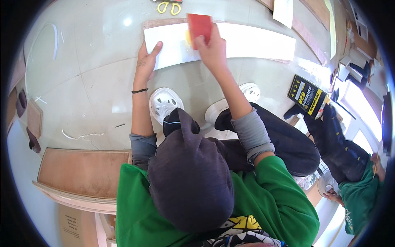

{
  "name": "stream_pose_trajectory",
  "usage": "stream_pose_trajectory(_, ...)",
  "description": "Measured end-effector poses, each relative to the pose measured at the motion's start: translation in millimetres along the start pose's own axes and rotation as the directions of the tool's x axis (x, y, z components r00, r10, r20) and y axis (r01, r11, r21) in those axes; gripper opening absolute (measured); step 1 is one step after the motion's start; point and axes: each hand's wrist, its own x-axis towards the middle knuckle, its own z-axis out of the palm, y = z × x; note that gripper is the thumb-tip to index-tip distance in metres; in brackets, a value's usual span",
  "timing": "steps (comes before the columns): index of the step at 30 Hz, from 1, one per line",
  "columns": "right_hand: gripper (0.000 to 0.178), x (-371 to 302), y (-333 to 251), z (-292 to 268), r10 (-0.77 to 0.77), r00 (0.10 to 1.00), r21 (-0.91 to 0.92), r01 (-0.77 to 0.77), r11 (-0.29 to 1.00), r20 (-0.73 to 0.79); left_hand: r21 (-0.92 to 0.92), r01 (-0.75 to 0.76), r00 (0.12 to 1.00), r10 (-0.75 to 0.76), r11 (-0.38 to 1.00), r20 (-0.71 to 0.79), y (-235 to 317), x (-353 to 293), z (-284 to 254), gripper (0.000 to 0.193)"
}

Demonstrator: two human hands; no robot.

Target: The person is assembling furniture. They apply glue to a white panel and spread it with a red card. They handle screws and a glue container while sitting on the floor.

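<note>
A long white strip [255,41], slightly curved, lies on top of a brown board [150,24] that shows along its far edge. My left hand [147,61] grips the strip's left end, thumb on its top face and the other fingers partly hidden at the edge. In my right hand [214,47] is a flat red rectangular piece [199,26], like a spreader, held upright over the strip's middle. A yellow patch [189,38] shows just left of the red piece. My right hand is slightly blurred.
Yellow-handled scissors [169,8] lie beyond the strip. A black and yellow adhesive tin [307,95] stands at the right, near another person [349,164] in green. A wooden bench-like piece [84,173] is at lower left. A screw [119,125] and scraps lie on the tiles.
</note>
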Motion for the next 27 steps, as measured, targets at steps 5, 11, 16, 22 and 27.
stream_pose_trajectory(5, 0.039, 22, 81, -77, -0.043, 0.960, -0.105, 0.014, 0.994, -0.277, 0.002, 0.024, 1.000, -0.024, 1.000, -0.013, 2, -1, -1, 0.049)
stream_pose_trajectory(11, 0.036, 39, 121, -141, 0.034, 0.936, -0.252, -0.129, 0.959, -0.351, -0.007, 0.016, 1.000, -0.016, 1.000, -0.002, 0, 0, -1, 0.048)
stream_pose_trajectory(16, 0.039, 51, 149, -155, 0.018, 0.939, -0.316, -0.134, 0.939, -0.343, 0.029, 0.034, 0.999, -0.034, 0.999, -0.016, 0, 1, -3, 0.049)
stream_pose_trajectory(22, 0.038, 67, 176, -173, -0.027, 0.946, -0.423, -0.118, 0.899, -0.322, 0.036, 0.076, 0.997, -0.075, 0.996, -0.030, 2, 5, -5, 0.048)
stream_pose_trajectory(27, 0.033, 66, 182, -175, 0.028, 0.934, -0.481, -0.209, 0.852, -0.355, 0.026, 0.048, 0.998, -0.047, 0.999, -0.033, 0, 5, -5, 0.048)
